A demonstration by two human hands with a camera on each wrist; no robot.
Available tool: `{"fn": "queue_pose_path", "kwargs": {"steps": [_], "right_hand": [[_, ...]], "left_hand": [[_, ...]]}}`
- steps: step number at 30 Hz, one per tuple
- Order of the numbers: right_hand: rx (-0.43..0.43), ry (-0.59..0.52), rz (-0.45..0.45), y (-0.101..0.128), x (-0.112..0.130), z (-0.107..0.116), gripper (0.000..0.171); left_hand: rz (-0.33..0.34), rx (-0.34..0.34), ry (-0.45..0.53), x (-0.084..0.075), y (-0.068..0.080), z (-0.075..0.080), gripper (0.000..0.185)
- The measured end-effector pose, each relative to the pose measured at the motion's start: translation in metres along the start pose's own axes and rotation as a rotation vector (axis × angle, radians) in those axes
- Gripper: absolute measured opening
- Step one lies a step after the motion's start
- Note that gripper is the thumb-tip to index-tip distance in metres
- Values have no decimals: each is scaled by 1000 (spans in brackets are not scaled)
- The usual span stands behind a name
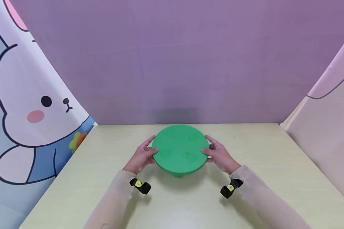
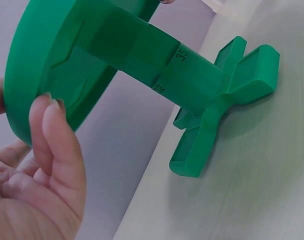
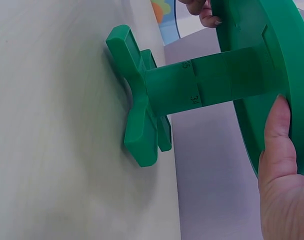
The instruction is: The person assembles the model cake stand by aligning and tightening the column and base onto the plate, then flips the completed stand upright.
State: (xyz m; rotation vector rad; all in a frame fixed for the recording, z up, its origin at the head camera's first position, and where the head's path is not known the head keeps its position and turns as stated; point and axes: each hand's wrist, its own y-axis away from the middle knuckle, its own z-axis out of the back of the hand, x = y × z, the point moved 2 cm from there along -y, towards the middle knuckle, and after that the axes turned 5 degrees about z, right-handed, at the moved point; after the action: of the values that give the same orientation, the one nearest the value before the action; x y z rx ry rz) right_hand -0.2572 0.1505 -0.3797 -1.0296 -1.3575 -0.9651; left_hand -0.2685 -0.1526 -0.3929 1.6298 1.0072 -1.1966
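A green round-topped pedestal table (image 1: 181, 146), toy-sized, stands upright between my two hands. Its column (image 2: 142, 55) is built of stacked blocks with small numbers such as 35 on them, and a base (image 3: 137, 100) of splayed feet sits right at the tabletop. My left hand (image 1: 140, 157) grips the left rim of the disc, thumb over the top and fingers underneath. On the opposite rim, my right hand (image 1: 221, 157) holds on the same way. Faint square outlines mark the disc's upper face. From the head view, the disc hides most of the column and base.
The pale wooden tabletop (image 1: 183, 206) spreads out around the green piece. Behind it rises a purple backdrop (image 1: 175, 63). A cloth with a cartoon rabbit (image 1: 31, 105) hangs at the left, and another pale cloth (image 1: 326, 121) at the right.
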Motion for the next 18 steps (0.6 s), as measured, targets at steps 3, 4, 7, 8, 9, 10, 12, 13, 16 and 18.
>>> {"fn": "queue_pose_path", "kwargs": {"steps": [3, 4, 7, 8, 9, 10, 12, 13, 16, 18], "right_hand": [[13, -9, 3, 1, -2, 0, 76], [17, -12, 4, 1, -3, 0, 76], [27, -18, 7, 2, -4, 0, 76], [28, -19, 8, 2, -5, 0, 76], [28, -20, 8, 2, -5, 0, 76], [27, -20, 8, 2, -6, 0, 75], [25, -21, 6, 2, -7, 0, 75], [23, -21, 5, 2, -7, 0, 75], [26, -20, 2, 2, -8, 0, 74], [42, -5, 2, 2, -9, 1, 74]], "left_hand": [[7, -5, -10, 2, 0, 0, 70], [10, -8, -13, 2, 0, 0, 70], [18, -14, -19, 3, 1, 0, 71], [18, -16, -18, 4, 1, 0, 71], [16, -14, -20, 4, 0, 0, 71], [15, -15, -20, 4, 0, 0, 71], [15, -16, -20, 5, 0, 0, 71], [12, -11, -24, 5, -1, 1, 71], [24, -15, -40, 7, -1, 2, 69], [35, -20, -79, 8, -1, 3, 69]]}}
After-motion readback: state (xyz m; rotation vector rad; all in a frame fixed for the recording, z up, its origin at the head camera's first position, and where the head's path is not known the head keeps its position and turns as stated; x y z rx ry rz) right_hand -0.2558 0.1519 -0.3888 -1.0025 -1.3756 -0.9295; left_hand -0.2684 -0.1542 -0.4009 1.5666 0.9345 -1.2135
